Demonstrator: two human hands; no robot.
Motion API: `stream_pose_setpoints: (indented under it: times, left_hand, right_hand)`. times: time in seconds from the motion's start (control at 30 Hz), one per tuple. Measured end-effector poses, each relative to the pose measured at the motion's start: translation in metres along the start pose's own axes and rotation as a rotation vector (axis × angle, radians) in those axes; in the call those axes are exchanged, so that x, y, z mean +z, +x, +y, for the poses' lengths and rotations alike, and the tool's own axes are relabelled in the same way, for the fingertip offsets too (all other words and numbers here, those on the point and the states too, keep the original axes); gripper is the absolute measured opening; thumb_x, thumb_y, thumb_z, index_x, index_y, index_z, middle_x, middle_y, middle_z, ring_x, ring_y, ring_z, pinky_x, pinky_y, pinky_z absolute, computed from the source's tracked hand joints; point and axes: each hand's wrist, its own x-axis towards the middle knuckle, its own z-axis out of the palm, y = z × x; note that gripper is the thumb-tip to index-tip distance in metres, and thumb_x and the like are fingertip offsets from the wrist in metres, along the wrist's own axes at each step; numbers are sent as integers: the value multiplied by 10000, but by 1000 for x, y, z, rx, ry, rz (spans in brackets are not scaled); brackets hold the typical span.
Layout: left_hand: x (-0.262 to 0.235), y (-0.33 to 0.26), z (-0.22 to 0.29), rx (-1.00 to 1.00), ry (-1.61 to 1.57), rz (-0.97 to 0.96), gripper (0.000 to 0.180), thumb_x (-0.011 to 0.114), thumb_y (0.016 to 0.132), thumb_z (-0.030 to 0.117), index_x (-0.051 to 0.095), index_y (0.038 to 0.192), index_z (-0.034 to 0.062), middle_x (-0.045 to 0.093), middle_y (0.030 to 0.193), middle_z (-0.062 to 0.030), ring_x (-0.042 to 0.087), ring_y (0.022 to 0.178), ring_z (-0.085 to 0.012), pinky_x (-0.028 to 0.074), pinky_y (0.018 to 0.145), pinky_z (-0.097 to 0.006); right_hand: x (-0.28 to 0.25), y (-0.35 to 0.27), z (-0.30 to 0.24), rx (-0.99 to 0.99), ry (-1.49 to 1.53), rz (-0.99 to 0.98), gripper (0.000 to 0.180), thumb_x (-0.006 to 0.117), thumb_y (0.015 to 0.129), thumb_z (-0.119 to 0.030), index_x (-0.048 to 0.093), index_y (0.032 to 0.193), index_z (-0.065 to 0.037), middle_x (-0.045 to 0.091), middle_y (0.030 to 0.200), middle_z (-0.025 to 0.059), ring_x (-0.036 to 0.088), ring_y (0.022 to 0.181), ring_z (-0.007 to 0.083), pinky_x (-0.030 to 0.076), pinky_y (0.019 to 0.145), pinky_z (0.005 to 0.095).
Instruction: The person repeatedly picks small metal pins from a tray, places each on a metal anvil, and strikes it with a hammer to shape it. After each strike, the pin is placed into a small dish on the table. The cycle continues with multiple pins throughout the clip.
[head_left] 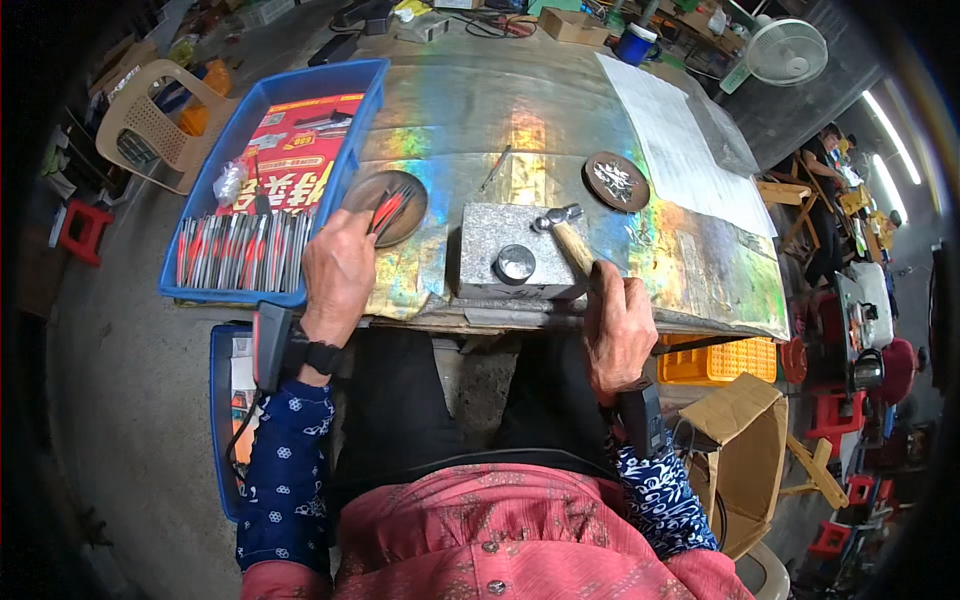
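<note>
Red-and-dark slim strips [394, 210] lie in the round brown dish [413, 225], by the fingertips of my left hand [338, 268].
My left fingers are bunched there, though I cannot tell whether they pinch a strip; taking one by its end would likely leave the others undisturbed. My right hand [617, 330] is curled round the wooden handle of the small hammer [572, 245]; I'd best grip it loosely, its head clear of the round metal piece [515, 264] on the metal block [488, 226].
</note>
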Motion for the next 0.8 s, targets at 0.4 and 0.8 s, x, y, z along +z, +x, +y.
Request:
stream_pose_setpoints:
  times: [0.4, 0.8]
  left_hand:
    - [34, 3, 1, 120, 284, -49, 37, 565, 784, -1, 600, 792, -11, 587, 822, -169, 649, 752, -336, 512, 614, -444]
    - [-11, -1, -19, 8, 186, 128, 159, 569, 831, 50, 692, 927, 84, 616, 831, -133, 650, 736, -325, 516, 614, -422]
  right_hand:
    - [1, 3, -4, 120, 127, -249, 496, 623, 851, -65, 453, 1316, -65, 540, 1057, 215, 585, 893, 429, 497, 727, 475]
    - [5, 1, -1, 55, 119, -227, 534, 627, 859, -94, 420, 1349, -53, 515, 986, 190, 578, 838, 404, 483, 678, 472]
